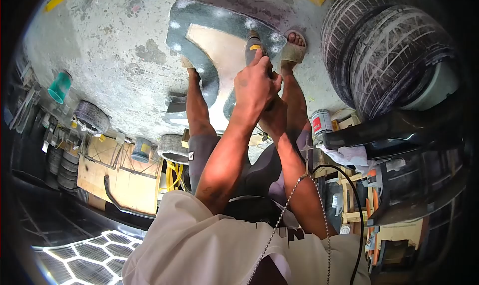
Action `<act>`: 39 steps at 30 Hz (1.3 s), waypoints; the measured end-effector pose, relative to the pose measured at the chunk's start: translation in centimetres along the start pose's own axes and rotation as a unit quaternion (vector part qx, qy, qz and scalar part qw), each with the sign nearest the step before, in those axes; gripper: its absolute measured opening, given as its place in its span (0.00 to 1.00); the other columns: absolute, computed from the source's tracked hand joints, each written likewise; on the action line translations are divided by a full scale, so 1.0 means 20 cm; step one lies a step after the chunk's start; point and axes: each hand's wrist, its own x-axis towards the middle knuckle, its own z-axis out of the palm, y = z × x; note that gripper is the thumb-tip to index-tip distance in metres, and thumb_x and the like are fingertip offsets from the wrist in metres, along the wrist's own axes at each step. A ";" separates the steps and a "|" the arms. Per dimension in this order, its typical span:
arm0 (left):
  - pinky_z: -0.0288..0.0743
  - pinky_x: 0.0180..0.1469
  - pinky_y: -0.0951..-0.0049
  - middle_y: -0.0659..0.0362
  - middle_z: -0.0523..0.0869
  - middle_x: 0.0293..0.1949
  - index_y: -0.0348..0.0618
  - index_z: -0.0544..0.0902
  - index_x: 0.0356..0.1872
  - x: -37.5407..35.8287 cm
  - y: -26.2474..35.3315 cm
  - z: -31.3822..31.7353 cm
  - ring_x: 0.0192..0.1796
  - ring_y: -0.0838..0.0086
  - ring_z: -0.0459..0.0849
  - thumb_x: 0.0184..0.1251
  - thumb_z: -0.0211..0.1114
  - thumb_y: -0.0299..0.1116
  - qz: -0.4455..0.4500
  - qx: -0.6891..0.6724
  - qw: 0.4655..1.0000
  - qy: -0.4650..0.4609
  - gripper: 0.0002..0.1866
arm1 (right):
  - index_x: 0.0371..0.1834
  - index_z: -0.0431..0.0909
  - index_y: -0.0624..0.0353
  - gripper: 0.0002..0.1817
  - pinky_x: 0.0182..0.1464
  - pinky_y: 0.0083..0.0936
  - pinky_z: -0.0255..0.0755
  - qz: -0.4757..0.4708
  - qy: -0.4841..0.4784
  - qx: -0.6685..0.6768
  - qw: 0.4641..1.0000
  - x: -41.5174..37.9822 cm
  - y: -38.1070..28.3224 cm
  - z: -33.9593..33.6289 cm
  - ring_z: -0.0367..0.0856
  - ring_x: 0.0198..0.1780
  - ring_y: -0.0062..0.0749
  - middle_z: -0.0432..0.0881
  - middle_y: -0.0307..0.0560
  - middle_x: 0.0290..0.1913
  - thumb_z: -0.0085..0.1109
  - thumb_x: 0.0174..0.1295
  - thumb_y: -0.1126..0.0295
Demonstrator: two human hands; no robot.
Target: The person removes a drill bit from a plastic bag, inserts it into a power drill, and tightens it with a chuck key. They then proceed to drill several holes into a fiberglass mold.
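Observation:
My left hand [255, 88] is wrapped over the body of a power drill [253, 44], its index finger stretched along the top. Behind and below it, my right hand [274, 116] is closed around the drill's rear, partly hidden by the left. The nose of the drill points down at a dark grey curved panel [192, 25] on the floor; whether it touches cannot be made out. Whitish dusty spots dot the panel's border, and a tan area [219, 40] fills its middle. My sandalled feet stand at its edges.
Large tires [399, 50] stand at the right, with a labelled can [322, 120] nearby. A green cup [60, 87] and a small tire [92, 116] are on the left. A blue bucket [142, 150] sits beside a wooden board [117, 172]. A black cable [357, 195] hangs at my right.

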 end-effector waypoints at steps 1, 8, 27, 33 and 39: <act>0.85 0.43 0.55 0.49 0.86 0.59 0.43 0.82 0.35 0.01 0.01 -0.01 0.40 0.49 0.90 0.51 0.76 0.38 -0.006 0.001 1.000 -0.014 0.15 | 0.66 0.74 0.55 0.32 0.54 0.36 0.78 0.013 0.002 -0.007 1.000 -0.01 -0.02 0.00 0.88 0.54 0.45 0.88 0.55 0.51 0.71 0.59 0.58; 0.82 0.45 0.52 0.49 0.89 0.31 0.44 0.83 0.34 0.11 0.01 -0.07 0.38 0.49 0.89 0.53 0.72 0.42 0.010 -0.028 1.000 -0.004 0.14 | 0.68 0.68 0.59 0.31 0.62 0.34 0.74 -0.111 0.008 -0.117 0.987 0.08 -0.21 -0.13 0.82 0.60 0.43 0.83 0.52 0.55 0.68 0.61 0.67; 0.82 0.54 0.59 0.50 0.92 0.39 0.53 0.92 0.36 0.30 0.18 -0.26 0.47 0.52 0.90 0.53 0.67 0.44 -0.133 -0.035 0.989 -0.046 0.13 | 0.53 0.83 0.55 0.22 0.57 0.41 0.79 0.086 -0.058 -0.141 0.985 0.24 -0.27 -0.17 0.87 0.56 0.53 0.89 0.58 0.50 0.66 0.52 0.63; 0.82 0.54 0.60 0.52 0.92 0.39 0.52 0.92 0.36 0.28 0.02 -0.24 0.47 0.53 0.90 0.53 0.67 0.44 -0.101 -0.085 0.991 -0.031 0.14 | 0.55 0.83 0.53 0.25 0.59 0.40 0.78 0.101 -0.048 -0.200 0.973 0.15 -0.42 -0.15 0.86 0.57 0.53 0.89 0.57 0.51 0.67 0.51 0.62; 0.83 0.52 0.59 0.53 0.93 0.38 0.51 0.91 0.36 0.27 0.02 -0.26 0.45 0.55 0.91 0.52 0.67 0.44 -0.139 -0.094 0.984 -0.056 0.14 | 0.53 0.84 0.52 0.26 0.61 0.41 0.77 0.103 -0.058 -0.222 0.968 0.16 -0.47 -0.16 0.86 0.57 0.52 0.89 0.55 0.51 0.70 0.50 0.58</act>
